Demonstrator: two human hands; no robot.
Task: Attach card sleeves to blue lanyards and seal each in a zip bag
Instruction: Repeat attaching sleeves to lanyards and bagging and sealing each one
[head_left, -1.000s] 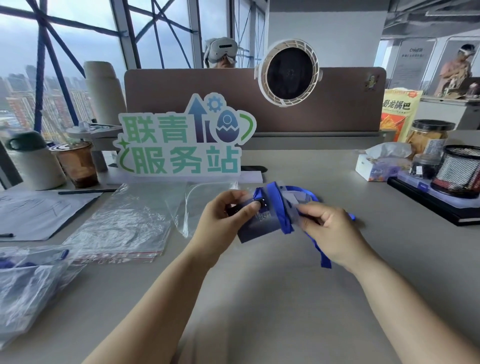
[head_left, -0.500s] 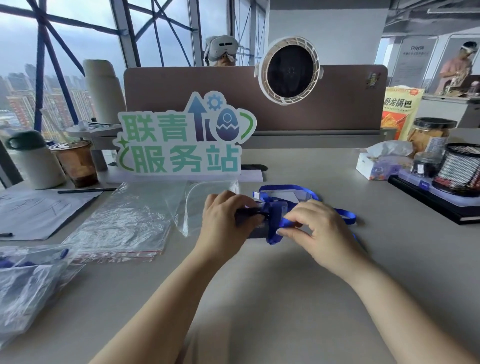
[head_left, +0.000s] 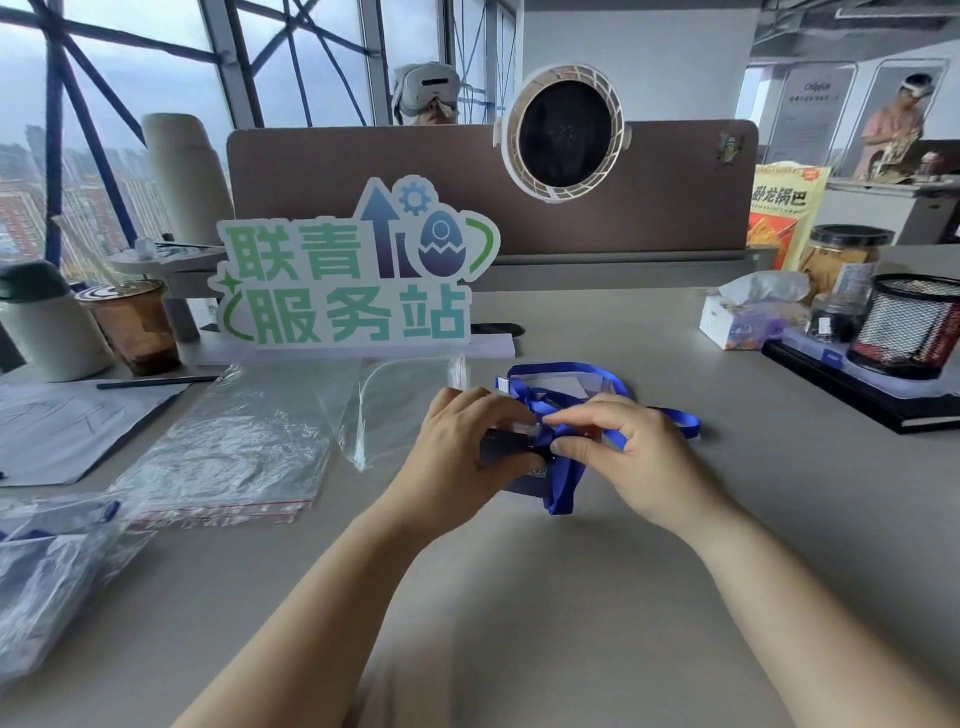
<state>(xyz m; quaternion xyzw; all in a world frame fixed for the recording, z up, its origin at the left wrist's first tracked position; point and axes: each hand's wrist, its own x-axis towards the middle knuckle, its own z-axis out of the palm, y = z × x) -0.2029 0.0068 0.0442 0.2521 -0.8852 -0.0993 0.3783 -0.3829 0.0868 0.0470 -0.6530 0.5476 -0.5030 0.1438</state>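
While left hand (head_left: 457, 449) grips card sleeve (head_left: 522, 483), right hand (head_left: 641, 460) pinches lanyard (head_left: 563, 486), zip bags (head_left: 234, 447) leftward

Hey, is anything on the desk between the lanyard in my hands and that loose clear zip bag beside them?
Nothing visible does. The zip bag lies right beside the left hand, which grips the card sleeve while the right hand pinches the lanyard; only desk surface shows between.
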